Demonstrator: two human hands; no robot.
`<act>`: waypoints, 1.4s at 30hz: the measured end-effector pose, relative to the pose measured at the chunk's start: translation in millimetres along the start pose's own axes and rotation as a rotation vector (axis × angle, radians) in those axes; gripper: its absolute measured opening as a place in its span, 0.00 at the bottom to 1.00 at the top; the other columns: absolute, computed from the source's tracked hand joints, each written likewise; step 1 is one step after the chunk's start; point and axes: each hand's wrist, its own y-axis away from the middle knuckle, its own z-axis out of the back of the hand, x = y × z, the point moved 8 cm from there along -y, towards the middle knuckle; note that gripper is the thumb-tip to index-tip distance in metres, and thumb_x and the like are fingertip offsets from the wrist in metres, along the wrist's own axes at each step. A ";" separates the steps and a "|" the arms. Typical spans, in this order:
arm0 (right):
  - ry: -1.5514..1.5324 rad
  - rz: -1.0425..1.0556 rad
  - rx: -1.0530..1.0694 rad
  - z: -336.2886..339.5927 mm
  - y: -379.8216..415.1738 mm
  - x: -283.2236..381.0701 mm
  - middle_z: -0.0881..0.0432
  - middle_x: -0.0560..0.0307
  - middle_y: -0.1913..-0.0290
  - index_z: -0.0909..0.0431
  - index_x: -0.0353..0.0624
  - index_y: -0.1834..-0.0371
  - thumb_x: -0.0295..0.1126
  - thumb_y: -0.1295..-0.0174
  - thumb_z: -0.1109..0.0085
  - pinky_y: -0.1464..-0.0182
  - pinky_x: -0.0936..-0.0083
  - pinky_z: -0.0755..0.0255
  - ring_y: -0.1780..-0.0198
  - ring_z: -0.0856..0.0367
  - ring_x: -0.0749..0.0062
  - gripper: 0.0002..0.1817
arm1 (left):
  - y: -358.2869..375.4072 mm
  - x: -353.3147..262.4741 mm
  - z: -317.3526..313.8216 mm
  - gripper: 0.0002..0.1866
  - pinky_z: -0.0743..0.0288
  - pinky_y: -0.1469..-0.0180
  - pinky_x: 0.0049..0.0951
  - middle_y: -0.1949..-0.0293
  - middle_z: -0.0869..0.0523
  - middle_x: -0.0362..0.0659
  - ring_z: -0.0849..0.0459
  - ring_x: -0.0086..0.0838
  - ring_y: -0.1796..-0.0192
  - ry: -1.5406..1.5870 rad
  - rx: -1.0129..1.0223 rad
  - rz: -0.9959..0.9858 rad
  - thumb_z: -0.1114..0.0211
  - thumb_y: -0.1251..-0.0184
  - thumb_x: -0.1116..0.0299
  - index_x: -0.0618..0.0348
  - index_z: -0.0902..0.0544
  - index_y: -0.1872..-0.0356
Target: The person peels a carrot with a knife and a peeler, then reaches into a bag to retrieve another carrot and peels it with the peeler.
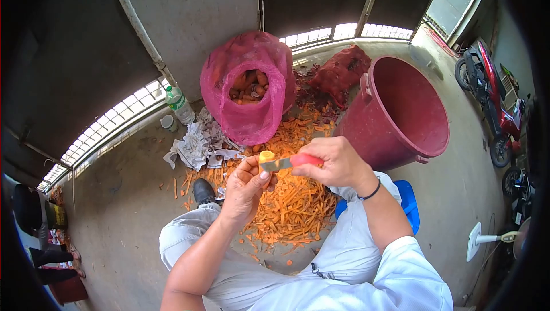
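Note:
My left hand (246,188) is closed around a carrot (266,157), whose cut yellow-orange end points up. In my right hand (338,162) is a knife (306,160) with a red handle; its blade lies against the carrot near the cut end. A black band circles my right wrist. Below both hands, a heap of orange peelings (292,208) covers the floor between my legs. Just beyond them stands an open pink mesh sack (246,119) with carrots (250,85) inside.
A large dark red bin (381,125) stands at the right, beside a red sack (342,76). Crumpled paper (200,142) and a plastic bottle (180,105) are at the left. A blue stool (408,208) is under me. Motorcycles (495,96) stand far right.

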 end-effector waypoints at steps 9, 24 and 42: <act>0.142 0.103 -0.064 -5.0 -0.4 22.3 0.20 0.54 0.76 0.12 0.43 0.66 0.46 0.45 0.19 0.74 0.66 0.28 0.75 0.19 0.58 0.18 | 2.5 0.2 -7.6 0.28 0.24 0.50 0.35 0.51 0.15 0.41 0.17 0.29 0.50 0.015 0.023 -0.057 0.22 0.32 0.68 0.52 0.30 0.39; -0.120 0.005 -0.077 2.3 2.1 9.8 0.15 0.50 0.71 0.10 0.44 0.62 0.46 0.39 0.23 0.68 0.64 0.22 0.71 0.15 0.54 0.16 | 4.3 -7.7 -16.9 0.28 0.26 0.44 0.37 0.48 0.15 0.42 0.17 0.32 0.46 0.097 0.117 -0.116 0.22 0.34 0.68 0.50 0.26 0.37; -0.059 0.071 -0.107 -0.5 3.2 19.1 0.13 0.50 0.70 0.09 0.43 0.61 0.47 0.39 0.23 0.68 0.65 0.22 0.70 0.13 0.55 0.18 | 8.8 1.2 -16.1 0.24 0.26 0.42 0.39 0.45 0.15 0.39 0.18 0.32 0.42 0.162 0.143 -0.023 0.27 0.26 0.62 0.53 0.21 0.34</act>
